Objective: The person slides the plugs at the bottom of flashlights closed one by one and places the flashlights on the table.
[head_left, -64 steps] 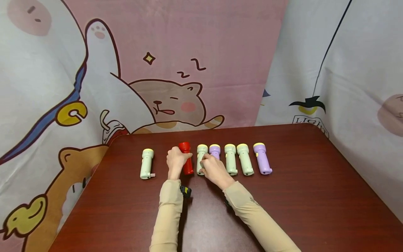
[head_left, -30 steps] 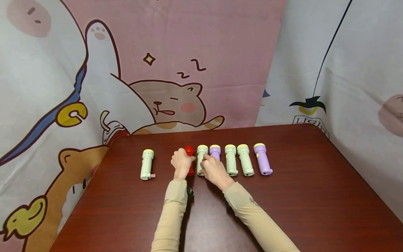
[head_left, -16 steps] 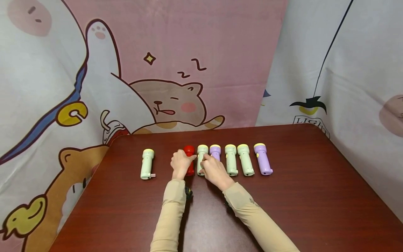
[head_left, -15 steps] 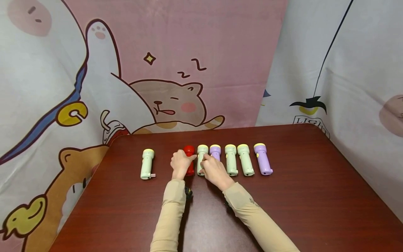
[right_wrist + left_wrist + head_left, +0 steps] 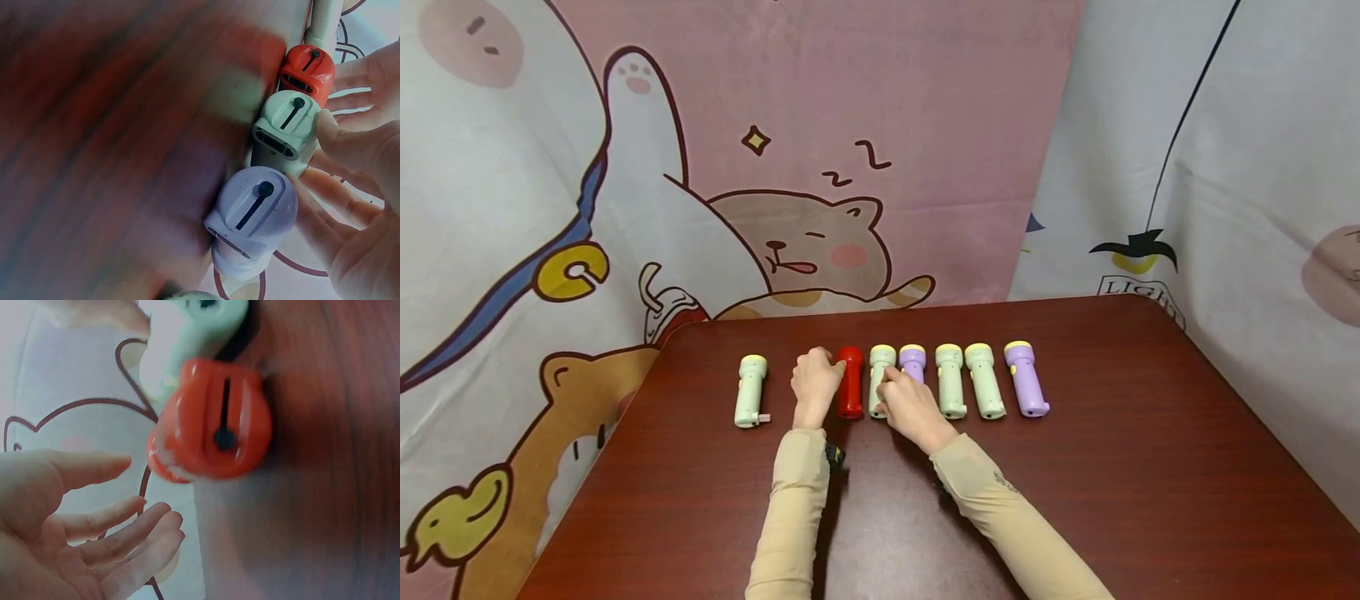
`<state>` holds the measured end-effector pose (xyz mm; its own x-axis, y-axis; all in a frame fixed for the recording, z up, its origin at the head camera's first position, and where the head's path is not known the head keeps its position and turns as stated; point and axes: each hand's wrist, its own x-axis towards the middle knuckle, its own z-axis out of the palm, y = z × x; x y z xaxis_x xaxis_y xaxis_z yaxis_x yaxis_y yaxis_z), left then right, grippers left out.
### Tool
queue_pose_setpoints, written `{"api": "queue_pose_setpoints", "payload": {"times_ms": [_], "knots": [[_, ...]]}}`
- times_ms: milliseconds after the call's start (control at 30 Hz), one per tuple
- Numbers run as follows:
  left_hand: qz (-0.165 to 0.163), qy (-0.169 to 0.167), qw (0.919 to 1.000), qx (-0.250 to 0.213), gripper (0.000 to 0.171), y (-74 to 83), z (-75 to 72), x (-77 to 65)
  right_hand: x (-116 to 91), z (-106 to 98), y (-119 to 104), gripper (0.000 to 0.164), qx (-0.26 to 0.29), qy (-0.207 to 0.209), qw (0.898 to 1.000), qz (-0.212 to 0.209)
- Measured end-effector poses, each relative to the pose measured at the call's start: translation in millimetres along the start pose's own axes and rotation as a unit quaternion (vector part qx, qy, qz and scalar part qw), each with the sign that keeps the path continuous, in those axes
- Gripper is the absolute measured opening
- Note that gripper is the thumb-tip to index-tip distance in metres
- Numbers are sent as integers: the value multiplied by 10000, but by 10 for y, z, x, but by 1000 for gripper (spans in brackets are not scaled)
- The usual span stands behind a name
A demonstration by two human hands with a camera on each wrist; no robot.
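A red flashlight lies on the table in a row with pale green and purple ones. My left hand is just left of it; in the left wrist view its fingers are spread and apart from the red flashlight. My right hand pinches the pale green flashlight beside the red one. In the right wrist view, thumb and fingers lie on either side of that green flashlight. The purple flashlight next to it is partly hidden by the right hand.
Further right lie two pale green flashlights and a purple flashlight. Alone at the left is another green flashlight, with a small tab sticking out near its lower end. A cartoon-printed cloth hangs behind the brown table.
The red flashlight has shifted right and slightly nearer, beside the green one. My left hand has let go of it and moved off to the left. The right hand has stayed in place.
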<state>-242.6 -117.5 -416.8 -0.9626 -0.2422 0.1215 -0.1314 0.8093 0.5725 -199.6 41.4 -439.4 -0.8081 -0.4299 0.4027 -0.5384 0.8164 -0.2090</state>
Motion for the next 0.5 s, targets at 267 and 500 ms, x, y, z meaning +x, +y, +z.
{"api": "queue_pose_setpoints", "payload": {"times_ms": [267, 500], "knots": [[86, 481, 9988, 66, 27, -167, -155, 15, 1, -7, 2, 15, 74, -29, 10000, 2], [-228, 1352, 9905, -65, 31, -386, -354, 44, 7, -10, -7, 16, 90, -54, 9999, 20]]}}
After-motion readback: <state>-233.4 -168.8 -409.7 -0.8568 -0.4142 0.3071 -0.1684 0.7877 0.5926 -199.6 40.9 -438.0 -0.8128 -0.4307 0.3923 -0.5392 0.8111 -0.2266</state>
